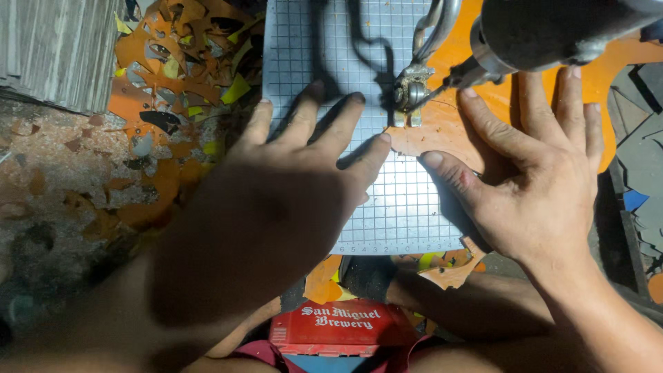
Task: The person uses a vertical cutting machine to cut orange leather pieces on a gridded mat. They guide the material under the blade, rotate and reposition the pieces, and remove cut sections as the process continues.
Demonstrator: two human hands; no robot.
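An orange sheet [449,121] lies on a grey gridded plate [400,200] beneath a metal cutting head [411,90] of a machine with a dark motor housing [545,31]. My right hand [539,166] presses flat on the orange sheet, fingers spread, thumb near the sheet's edge. My left hand [297,179] rests flat on the gridded plate to the left of the cutting head, fingertips touching the sheet's left edge. Neither hand grips anything.
A heap of orange and yellow offcuts [186,69] lies on the rough floor at the left. More scraps [449,269] sit below the plate. A red crate [338,328] is between my legs. Dark sheets [642,166] lie at the right.
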